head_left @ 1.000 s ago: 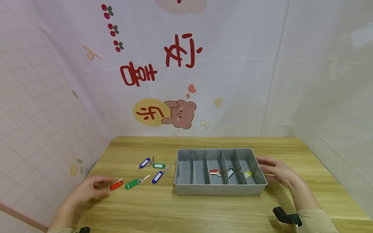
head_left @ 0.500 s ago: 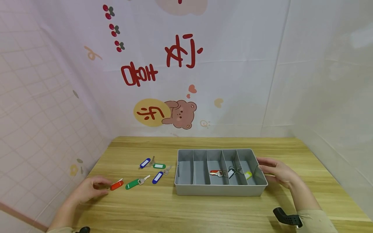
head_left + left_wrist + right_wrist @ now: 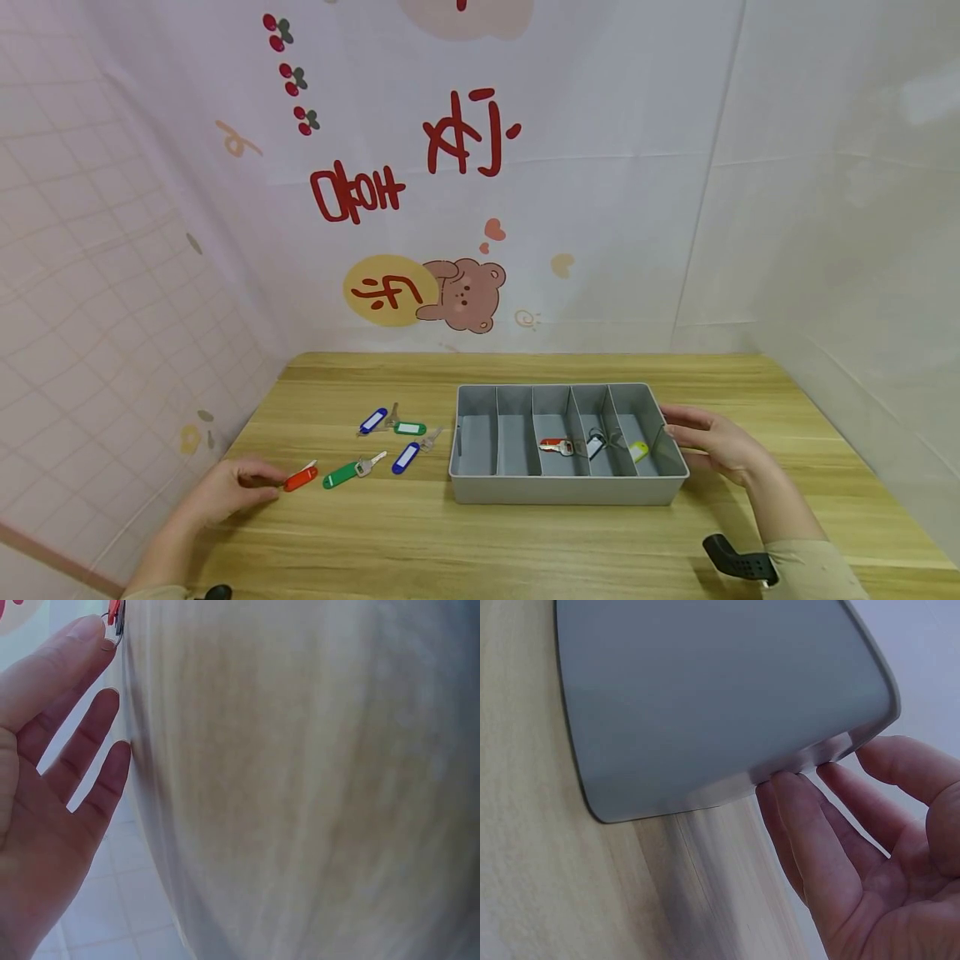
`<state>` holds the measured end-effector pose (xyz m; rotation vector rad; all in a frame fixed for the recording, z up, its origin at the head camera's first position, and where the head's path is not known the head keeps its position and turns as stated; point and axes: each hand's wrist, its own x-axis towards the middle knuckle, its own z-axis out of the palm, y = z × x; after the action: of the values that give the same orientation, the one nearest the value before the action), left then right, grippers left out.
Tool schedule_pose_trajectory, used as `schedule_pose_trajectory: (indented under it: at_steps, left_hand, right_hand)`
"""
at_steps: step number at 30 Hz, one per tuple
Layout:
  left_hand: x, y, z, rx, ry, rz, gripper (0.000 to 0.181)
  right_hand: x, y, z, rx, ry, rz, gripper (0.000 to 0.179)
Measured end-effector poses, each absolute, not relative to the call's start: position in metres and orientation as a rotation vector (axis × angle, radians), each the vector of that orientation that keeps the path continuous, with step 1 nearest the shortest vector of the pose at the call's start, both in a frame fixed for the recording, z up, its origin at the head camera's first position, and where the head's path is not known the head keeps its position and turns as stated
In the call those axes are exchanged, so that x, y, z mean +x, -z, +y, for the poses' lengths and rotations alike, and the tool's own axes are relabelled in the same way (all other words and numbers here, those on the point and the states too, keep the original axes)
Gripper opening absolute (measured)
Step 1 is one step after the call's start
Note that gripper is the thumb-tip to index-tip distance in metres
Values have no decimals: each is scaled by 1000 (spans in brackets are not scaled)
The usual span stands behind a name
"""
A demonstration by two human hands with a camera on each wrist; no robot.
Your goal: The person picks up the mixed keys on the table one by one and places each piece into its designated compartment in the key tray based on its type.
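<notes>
Here, well left of the grey tray (image 3: 562, 490), my left thumb and forefinger pinch the ring (image 3: 119, 634) of a red tag (image 3: 301, 478); my left hand (image 3: 227, 493) sits low. Between it and the tray lie a long green tag (image 3: 341, 474), a blue tag (image 3: 372, 420) farther back, then a second blue tag (image 3: 406, 457) and, behind that, a smaller green tag (image 3: 409, 427). The tray's third compartment holds a red-tagged key (image 3: 557, 446), its fourth a dark-edged tag (image 3: 596, 445), its fifth a yellow tag (image 3: 638, 451). My right hand (image 3: 716, 444), fingers slightly apart, touches the tray's right end.
</notes>
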<state>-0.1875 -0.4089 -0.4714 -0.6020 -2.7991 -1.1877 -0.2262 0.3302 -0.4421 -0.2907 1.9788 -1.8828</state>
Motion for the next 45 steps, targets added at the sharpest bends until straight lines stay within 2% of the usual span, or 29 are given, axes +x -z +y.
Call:
schedule_pose_trajectory:
  at_steps: [7,17,25,32,41,45]
  left_hand:
    - [-187,472,-407,-588,1210,-2776,13]
    - [-186,470,-402,-603,1186,-2794,9]
    - [-185,468,-402,-515,1162,-2865,14]
    - [-188,469,-402,-549,1228,-2835,11]
    - [-191,469,-397,-582,1010,-2873,24]
    - [-192,468,-394,-570,1020,-2881,23]
  right_hand:
    - [-225,442,330,-299,1899,1954,46]
    - [-225,441,330,-290,1873,1984,53]
    - [-225,439,330,-278,1874,1984,53]
    - [-225,439,331,-276,1876,1981,54]
    - [-226,441,332,-265,1871,1988,56]
    - [-226,442,332,-274,1873,1990,56]
